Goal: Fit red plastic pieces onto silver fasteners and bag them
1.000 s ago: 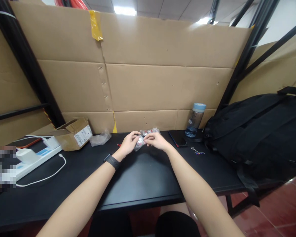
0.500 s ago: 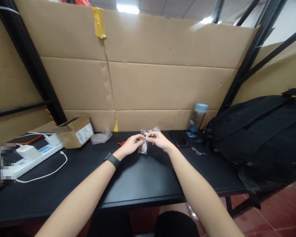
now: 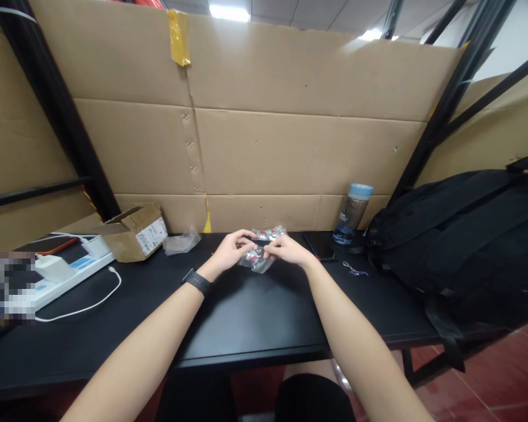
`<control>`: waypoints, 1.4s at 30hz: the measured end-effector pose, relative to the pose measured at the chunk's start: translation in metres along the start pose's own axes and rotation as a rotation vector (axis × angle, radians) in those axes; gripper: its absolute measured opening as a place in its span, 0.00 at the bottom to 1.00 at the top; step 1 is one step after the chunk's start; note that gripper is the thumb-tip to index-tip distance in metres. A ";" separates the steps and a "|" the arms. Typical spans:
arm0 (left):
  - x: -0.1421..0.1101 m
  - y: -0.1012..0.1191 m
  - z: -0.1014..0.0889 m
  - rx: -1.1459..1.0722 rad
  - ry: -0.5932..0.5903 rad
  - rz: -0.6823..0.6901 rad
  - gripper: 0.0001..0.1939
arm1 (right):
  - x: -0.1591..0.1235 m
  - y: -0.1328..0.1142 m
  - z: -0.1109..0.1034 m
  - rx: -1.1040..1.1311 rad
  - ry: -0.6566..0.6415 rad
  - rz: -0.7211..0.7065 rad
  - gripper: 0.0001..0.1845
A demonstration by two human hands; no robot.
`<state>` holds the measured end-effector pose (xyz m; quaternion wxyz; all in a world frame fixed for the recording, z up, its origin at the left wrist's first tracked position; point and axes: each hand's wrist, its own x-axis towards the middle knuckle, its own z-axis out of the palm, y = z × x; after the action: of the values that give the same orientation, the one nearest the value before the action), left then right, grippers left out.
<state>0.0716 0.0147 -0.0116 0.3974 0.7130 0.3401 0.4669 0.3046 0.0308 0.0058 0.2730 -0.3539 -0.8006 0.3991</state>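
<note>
Between my hands is a small clear plastic bag (image 3: 260, 266) with a round silver and red item inside, its exact kind too small to tell. My left hand (image 3: 231, 253) wears a black watch on the wrist and curls round the bag's left side, thumb and fingers on it. From the right, my right hand (image 3: 288, 251) pinches the bag's edge between thumb and fingers. Just behind them, more clear bags (image 3: 270, 233) with silver and red contents lie on the black table (image 3: 255, 322). Something red is mostly hidden behind my left hand.
Left of my hands are empty-looking clear bags (image 3: 182, 241), an open cardboard box (image 3: 134, 234) and a white power strip (image 3: 61, 275) with a cable. To the right stand a water bottle (image 3: 351, 215) and a black backpack (image 3: 462, 234); a phone (image 3: 323, 249) and a small keychain (image 3: 356, 271) lie nearby. Cardboard walls the back.
The bag in my hands has turned, so its silver and red content shows. My left hand has shifted slightly left with its fingers more apart; my right hand has moved slightly right.
</note>
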 end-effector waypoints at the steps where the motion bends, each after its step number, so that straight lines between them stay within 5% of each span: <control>1: -0.001 0.001 0.001 -0.002 0.002 0.006 0.22 | 0.001 0.002 0.001 0.000 0.017 -0.006 0.21; 3: -0.002 0.002 0.002 0.025 -0.008 0.016 0.22 | 0.003 0.004 0.005 0.065 0.030 -0.024 0.19; 7: -0.005 0.004 0.007 0.106 -0.021 0.026 0.25 | 0.003 0.005 0.013 0.154 -0.033 -0.041 0.30; 11: -0.004 0.005 0.008 0.147 0.093 0.039 0.24 | 0.004 0.002 0.019 0.099 -0.099 -0.031 0.20; 13: -0.003 0.005 0.005 0.143 0.128 0.030 0.23 | 0.005 0.002 0.021 0.140 -0.063 -0.028 0.20; 18: -0.001 0.007 -0.012 0.235 -0.065 -0.055 0.21 | 0.007 0.001 0.020 0.294 0.134 -0.017 0.23; 29: -0.005 0.015 -0.009 0.479 0.122 0.059 0.17 | 0.005 0.003 0.010 0.195 0.159 -0.004 0.21; 37: -0.002 0.010 -0.004 0.277 0.134 0.081 0.19 | 0.004 -0.006 0.008 0.187 0.243 -0.052 0.24; 42: -0.001 -0.001 0.004 0.071 -0.018 0.045 0.22 | 0.005 -0.009 0.009 0.297 0.348 -0.064 0.24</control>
<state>0.0751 0.0137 -0.0139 0.3644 0.7384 0.3365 0.4569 0.2915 0.0271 0.0090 0.4687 -0.3479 -0.6846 0.4365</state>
